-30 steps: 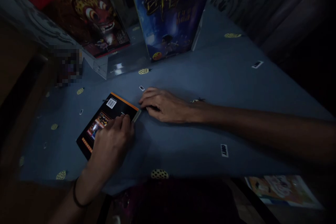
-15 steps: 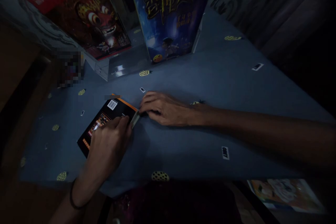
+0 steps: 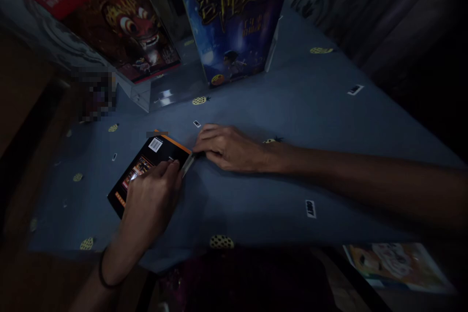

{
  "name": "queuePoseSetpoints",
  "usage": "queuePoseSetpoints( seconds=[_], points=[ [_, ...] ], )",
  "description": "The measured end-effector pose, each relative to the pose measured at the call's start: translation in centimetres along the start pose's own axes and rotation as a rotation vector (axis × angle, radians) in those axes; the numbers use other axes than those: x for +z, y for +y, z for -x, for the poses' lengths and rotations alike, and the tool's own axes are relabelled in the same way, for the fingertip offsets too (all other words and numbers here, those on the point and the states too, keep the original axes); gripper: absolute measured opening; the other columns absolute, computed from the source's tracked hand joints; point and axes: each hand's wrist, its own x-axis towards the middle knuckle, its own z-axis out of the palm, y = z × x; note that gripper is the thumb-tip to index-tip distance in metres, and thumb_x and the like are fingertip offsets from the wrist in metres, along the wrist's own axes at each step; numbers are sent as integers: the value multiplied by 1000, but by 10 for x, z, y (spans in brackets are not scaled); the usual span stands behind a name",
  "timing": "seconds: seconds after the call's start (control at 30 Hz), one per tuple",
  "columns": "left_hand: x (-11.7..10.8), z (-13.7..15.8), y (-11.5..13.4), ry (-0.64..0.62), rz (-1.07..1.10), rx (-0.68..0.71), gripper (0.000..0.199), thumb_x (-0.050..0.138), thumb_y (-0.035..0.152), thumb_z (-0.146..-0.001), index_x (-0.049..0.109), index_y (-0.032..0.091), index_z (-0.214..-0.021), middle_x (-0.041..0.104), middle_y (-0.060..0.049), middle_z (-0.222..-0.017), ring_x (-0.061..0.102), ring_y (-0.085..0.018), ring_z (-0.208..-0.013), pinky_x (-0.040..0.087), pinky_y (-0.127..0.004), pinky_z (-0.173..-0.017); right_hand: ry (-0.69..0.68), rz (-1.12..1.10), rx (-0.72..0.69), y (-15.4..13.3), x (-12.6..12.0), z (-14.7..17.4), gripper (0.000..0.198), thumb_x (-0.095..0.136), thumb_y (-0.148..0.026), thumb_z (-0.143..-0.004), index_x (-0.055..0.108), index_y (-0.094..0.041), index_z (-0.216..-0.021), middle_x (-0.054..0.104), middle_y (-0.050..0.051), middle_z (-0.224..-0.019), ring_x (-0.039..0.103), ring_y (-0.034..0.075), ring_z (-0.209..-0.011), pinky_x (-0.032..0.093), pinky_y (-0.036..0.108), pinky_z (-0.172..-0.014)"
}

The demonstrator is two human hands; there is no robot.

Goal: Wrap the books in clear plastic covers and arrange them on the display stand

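Observation:
A small black book [image 3: 166,148] with an orange edge and a white barcode lies tilted on the blue patterned tablecloth [image 3: 248,209]. My left hand [image 3: 153,195] rests over its lower right part, fingers curled and bearing on the cover and the near edge. Close against the book's right corner is my right hand [image 3: 226,148], its fingers bent and pressed together at the tips. Whatever those tips may pinch is too dark and small to make out. Part of the cover is hidden beneath my left hand.
Behind my hands stand a red book [image 3: 120,24] with a mask picture and a blue book [image 3: 234,24], both upright in clear stands. A blurred-out object [image 3: 97,95] is at the left. Below the table's edge, at lower right, lies a colourful printed sheet or book [image 3: 398,265].
My right hand has shifted very slightly upward by the book's corner. The left hand and the black book stay in place; the view has moved a little.

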Motion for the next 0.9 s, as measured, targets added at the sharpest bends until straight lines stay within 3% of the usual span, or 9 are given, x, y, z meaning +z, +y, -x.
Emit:
queuePoseSetpoints(
  seconds=[0.4,0.9],
  points=[
    [0,0,-1,0,33,-1,26,48,25,-100,72,17,-99,77,-7,-91,72,-20,-69,46,-29,-52,-9,12,-1,0,0,0,29,51,-2,-89,76,-15,-93,74,6,-91,64,20,-98,56,43,-96],
    [1,2,0,-16,24,-6,27,46,25,-100,72,18,-103,77,-7,-99,74,-21,-74,49,-30,-55,30,9,-8,0,1,1,31,50,0,-89,74,-19,-87,74,4,-88,65,20,-98,59,41,-89]
  ],
)
